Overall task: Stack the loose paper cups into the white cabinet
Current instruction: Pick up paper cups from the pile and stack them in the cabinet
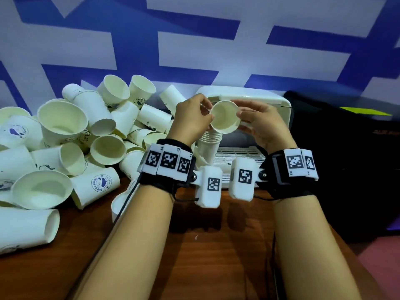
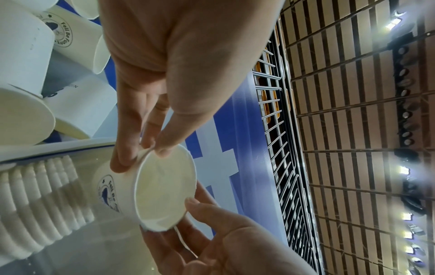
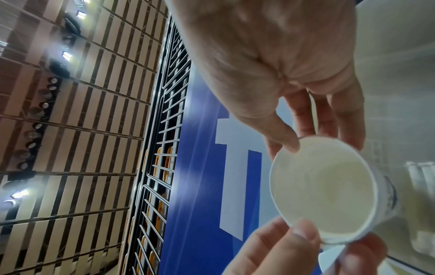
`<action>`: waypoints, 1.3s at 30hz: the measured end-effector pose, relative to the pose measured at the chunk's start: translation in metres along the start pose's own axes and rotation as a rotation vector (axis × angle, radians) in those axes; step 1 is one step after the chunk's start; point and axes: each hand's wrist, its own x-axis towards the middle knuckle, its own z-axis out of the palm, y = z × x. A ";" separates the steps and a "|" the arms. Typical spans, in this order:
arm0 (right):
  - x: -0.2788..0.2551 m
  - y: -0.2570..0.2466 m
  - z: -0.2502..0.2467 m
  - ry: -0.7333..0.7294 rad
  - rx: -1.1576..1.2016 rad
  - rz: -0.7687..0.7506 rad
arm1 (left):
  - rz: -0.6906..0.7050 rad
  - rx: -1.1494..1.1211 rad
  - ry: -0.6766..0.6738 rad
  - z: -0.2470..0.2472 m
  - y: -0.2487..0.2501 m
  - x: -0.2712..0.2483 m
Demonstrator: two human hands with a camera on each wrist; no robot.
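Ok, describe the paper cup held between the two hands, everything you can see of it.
The paper cup is white with a cream inside and a rolled rim; it looks empty. A round dark-blue logo with lettering is printed on its side. It is tilted, mouth facing the person. The left hand pinches its rim on one side and the right hand on the other. It sits atop a nested stack of cups in front of the white cabinet.

Cream-white paper cups (image 1: 65, 128) with navy round logos — blue-and-white wall (image 1: 194, 40), brown table (image 1: 216, 245).
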 end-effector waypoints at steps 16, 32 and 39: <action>0.000 0.003 0.000 -0.004 -0.031 0.034 | -0.013 0.035 -0.004 0.000 -0.005 0.002; 0.003 0.006 0.000 0.064 -0.033 0.153 | -0.025 0.087 -0.011 0.010 -0.010 0.003; 0.010 0.019 -0.001 0.070 0.034 0.268 | -0.108 0.152 -0.046 0.016 -0.015 0.003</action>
